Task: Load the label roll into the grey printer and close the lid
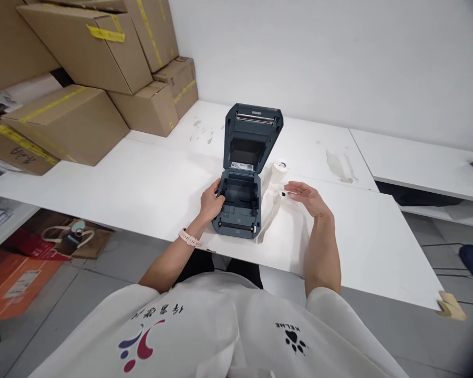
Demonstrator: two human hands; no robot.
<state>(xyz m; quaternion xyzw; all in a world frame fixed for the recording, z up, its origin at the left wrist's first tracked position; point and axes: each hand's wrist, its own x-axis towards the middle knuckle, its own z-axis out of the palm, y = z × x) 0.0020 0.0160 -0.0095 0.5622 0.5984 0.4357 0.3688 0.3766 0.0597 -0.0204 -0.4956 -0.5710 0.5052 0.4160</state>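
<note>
1. OK so the main thing is a dark blue-grey printer [227,212], sitting on the white table [161,173] with its lid [248,137] tipped way up. You can see right inside: dark hollow, one black roller [236,227] across the front, one pale sticker [242,166] by the hinge.
2. Left hand [212,200] has the printer's left wall pinched, thumb over the rim. One pink wristband [189,238] on that arm.
3. Right hand [309,198] is just right of the printer, fingers stretched out by a small black spot [283,194] on some white paper. Can't tell if it's touching or gripping anything.
4. One white roll [279,167] stands behind that hand, right of the printer, and a paper strip [268,210] runs along the printer's right side.
5. Room-wise: table's front edge is close in front of the printer, wall [319,63] is behind it, and wide stretches of tabletop run left and right of it.
6. Left and back of the printer: at least six cardboard boxes [89,50], stacked. Below the table on the left, one orange box [8,283].
</note>
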